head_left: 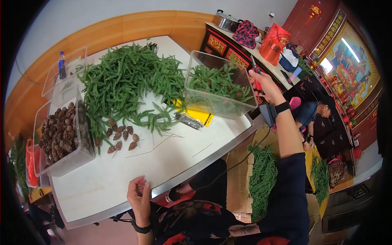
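My left hand [139, 197] hovers at the near edge of the white table [106, 183], fingers curled loosely, seemingly pinching something too thin to make out. My right hand [263, 84] is raised past the table's right end, gripping red-handled pliers [256, 77] beside a clear plastic bin [218, 83] filled with green artificial pine sprigs. A big heap of green pine sprigs [126, 83] covers the far middle of the table. Loose pine cones [120, 136] and thin wires [163, 141] lie in front of it.
A clear bin of pine cones [61, 134] stands at the left, an empty clear bin with a blue bottle [62, 65] behind it. A wire bundle [188, 120] lies on yellow paper. A cardboard box of green sprigs [261, 179] sits on the floor. Another person [316, 112] sits at right.
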{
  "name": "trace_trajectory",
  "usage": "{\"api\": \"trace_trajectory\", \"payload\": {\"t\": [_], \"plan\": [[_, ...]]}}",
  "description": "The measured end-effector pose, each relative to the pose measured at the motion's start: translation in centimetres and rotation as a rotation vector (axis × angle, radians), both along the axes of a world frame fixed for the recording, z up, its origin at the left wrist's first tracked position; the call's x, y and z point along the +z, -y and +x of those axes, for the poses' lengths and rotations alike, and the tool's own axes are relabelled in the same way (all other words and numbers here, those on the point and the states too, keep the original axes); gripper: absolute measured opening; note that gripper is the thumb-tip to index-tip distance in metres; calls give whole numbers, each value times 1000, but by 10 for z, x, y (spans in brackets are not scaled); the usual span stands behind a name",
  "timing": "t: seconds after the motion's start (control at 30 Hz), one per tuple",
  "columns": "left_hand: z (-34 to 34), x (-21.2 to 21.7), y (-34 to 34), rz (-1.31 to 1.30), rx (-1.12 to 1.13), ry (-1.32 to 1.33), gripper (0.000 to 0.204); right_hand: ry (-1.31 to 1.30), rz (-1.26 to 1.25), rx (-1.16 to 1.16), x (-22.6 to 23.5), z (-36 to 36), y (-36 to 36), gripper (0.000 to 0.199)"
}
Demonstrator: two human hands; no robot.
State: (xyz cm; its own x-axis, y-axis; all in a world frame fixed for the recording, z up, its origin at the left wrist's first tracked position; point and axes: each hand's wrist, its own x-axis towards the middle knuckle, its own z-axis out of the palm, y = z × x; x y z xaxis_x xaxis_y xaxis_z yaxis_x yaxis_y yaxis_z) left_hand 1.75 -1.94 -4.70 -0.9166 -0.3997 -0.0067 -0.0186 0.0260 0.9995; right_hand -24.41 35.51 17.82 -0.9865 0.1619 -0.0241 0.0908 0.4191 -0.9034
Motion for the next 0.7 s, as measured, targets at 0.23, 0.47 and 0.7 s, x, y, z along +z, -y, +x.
{"api": "trace_trajectory", "payload": {"t": [0.23,0.47,0.7], "plan": [[6,-10,5,-52,35,20,17,-48,-128,16,-29,20,27,33],[-9,3,-1,-307,33,-46,14,-66,394,750,-120,74,88,43],[-5,3,1,-286,-3,-32,13,-226,742,966,-175,100,166,53]]}}
